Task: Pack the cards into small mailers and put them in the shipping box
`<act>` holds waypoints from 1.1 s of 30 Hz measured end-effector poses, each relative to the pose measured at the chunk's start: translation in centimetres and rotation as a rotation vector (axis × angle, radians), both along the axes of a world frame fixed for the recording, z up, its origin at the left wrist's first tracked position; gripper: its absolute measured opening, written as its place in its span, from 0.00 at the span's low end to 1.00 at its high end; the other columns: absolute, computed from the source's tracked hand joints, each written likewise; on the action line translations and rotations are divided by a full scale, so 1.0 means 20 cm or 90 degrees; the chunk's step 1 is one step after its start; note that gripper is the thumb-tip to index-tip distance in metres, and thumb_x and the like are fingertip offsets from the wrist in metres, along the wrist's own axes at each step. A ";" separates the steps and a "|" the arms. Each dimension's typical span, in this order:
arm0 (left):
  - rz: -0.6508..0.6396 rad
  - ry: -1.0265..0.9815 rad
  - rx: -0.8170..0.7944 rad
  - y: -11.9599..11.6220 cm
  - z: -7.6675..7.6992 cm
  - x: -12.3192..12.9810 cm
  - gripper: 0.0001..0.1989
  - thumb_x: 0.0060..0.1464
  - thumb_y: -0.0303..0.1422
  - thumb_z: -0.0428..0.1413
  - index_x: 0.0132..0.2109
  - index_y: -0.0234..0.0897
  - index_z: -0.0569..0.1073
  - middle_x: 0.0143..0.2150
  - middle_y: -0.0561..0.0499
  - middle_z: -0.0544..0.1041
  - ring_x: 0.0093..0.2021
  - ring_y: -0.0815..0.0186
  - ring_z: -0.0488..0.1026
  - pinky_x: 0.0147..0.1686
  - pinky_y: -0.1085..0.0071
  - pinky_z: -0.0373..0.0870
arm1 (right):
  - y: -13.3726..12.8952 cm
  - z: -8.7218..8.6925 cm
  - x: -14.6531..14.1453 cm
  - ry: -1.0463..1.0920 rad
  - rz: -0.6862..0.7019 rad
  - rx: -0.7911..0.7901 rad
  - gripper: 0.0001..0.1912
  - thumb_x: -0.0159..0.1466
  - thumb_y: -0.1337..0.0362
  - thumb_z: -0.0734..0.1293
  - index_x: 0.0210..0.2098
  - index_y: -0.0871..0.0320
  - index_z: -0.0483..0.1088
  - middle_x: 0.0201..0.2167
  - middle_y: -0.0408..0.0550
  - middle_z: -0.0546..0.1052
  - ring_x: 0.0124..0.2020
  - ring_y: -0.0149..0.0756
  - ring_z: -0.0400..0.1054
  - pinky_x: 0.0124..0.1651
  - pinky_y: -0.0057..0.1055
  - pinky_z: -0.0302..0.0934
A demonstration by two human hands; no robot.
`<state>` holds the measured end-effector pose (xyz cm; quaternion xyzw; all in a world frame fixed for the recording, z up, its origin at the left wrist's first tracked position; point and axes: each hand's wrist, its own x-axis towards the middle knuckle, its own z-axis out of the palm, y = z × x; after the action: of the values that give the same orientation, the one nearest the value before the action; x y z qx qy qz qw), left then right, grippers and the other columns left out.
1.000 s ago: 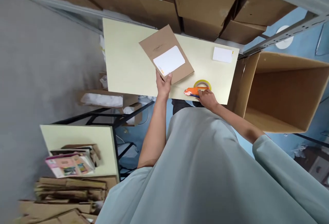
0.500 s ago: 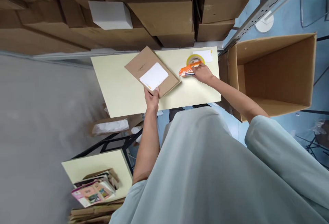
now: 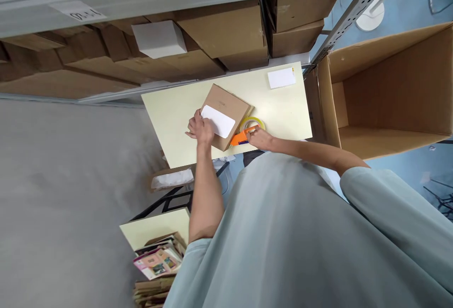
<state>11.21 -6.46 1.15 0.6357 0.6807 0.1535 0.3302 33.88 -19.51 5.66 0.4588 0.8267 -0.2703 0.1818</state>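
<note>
A flat brown cardboard packet [image 3: 226,103] with a white label [image 3: 217,120] lies tilted on the pale yellow tabletop [image 3: 166,119]. My left hand [image 3: 201,129] rests at its left edge by the label, fingers apart. My right hand [image 3: 259,137] is closed round an orange tape dispenser [image 3: 239,137], near the packet's lower right corner. A roll of yellow tape [image 3: 261,121] sits against the dispenser, and something dark and thin, perhaps a pen, shows under it. Near the table's far right corner lies a white card [image 3: 281,78].
Cardboard boxes [image 3: 226,25] line the shelf behind the table. A large open carton [image 3: 396,91] stands at the right. At lower left, a second pale board [image 3: 155,228] holds papers and a magazine [image 3: 159,262], with folded cardboard [image 3: 154,291] below.
My right hand has brought the dispenser and yellow tape nearer my body and beside the packet, uncovering the white card. My left hand has moved from the packet's lower edge to its left side, fingers spread.
</note>
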 end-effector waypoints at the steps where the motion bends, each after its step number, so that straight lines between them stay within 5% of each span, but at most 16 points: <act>1: 0.078 0.056 0.031 -0.03 -0.01 0.06 0.25 0.70 0.34 0.50 0.70 0.43 0.73 0.69 0.34 0.73 0.78 0.42 0.61 0.78 0.26 0.32 | -0.02 0.00 -0.03 0.004 -0.008 -0.007 0.29 0.71 0.78 0.55 0.70 0.76 0.66 0.51 0.66 0.84 0.51 0.52 0.82 0.67 0.51 0.65; 5: 0.153 0.151 0.109 -0.14 0.00 0.22 0.25 0.71 0.34 0.48 0.71 0.45 0.73 0.70 0.35 0.72 0.78 0.43 0.60 0.80 0.32 0.31 | -0.09 -0.02 -0.05 0.011 -0.043 -0.017 0.30 0.73 0.76 0.54 0.73 0.77 0.60 0.52 0.66 0.84 0.53 0.54 0.81 0.72 0.54 0.61; 11: 0.139 0.091 0.013 -0.15 0.06 0.23 0.30 0.70 0.34 0.45 0.77 0.43 0.65 0.78 0.33 0.61 0.84 0.41 0.47 0.79 0.30 0.24 | -0.25 -0.08 0.08 0.058 -0.149 -0.036 0.26 0.75 0.74 0.54 0.68 0.72 0.67 0.51 0.66 0.86 0.53 0.49 0.82 0.72 0.44 0.60; 17: 0.140 0.139 0.047 -0.15 0.06 0.25 0.29 0.70 0.31 0.45 0.74 0.43 0.69 0.75 0.34 0.66 0.82 0.43 0.51 0.80 0.32 0.23 | -0.41 -0.05 0.61 -0.021 -0.192 -0.055 0.24 0.77 0.64 0.62 0.66 0.75 0.67 0.50 0.72 0.86 0.51 0.56 0.83 0.67 0.49 0.62; 22: 0.127 0.171 0.070 -0.15 0.06 0.24 0.28 0.70 0.32 0.45 0.73 0.42 0.71 0.73 0.34 0.68 0.79 0.43 0.58 0.81 0.34 0.29 | -0.16 -0.04 0.95 -0.119 -0.229 0.032 0.26 0.79 0.63 0.57 0.68 0.76 0.65 0.50 0.72 0.85 0.51 0.58 0.81 0.65 0.52 0.60; 28: 0.111 0.179 0.084 -0.16 0.08 0.25 0.28 0.69 0.31 0.46 0.71 0.42 0.73 0.72 0.34 0.71 0.77 0.43 0.61 0.81 0.34 0.35 | 0.26 -0.12 0.76 -0.124 -0.189 0.124 0.26 0.73 0.74 0.55 0.67 0.77 0.64 0.50 0.67 0.85 0.49 0.52 0.81 0.66 0.48 0.62; 33: 0.043 0.132 0.074 -0.12 0.10 0.18 0.28 0.68 0.30 0.46 0.70 0.40 0.74 0.72 0.34 0.71 0.78 0.44 0.60 0.81 0.35 0.28 | 0.26 -0.14 0.63 -0.102 -0.138 0.094 0.27 0.72 0.77 0.55 0.68 0.76 0.65 0.51 0.65 0.85 0.52 0.51 0.81 0.69 0.49 0.61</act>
<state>14.76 -8.94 3.20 0.6431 0.7220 0.1372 0.2151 46.44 -14.32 2.85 0.5775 0.7728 -0.1896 0.1824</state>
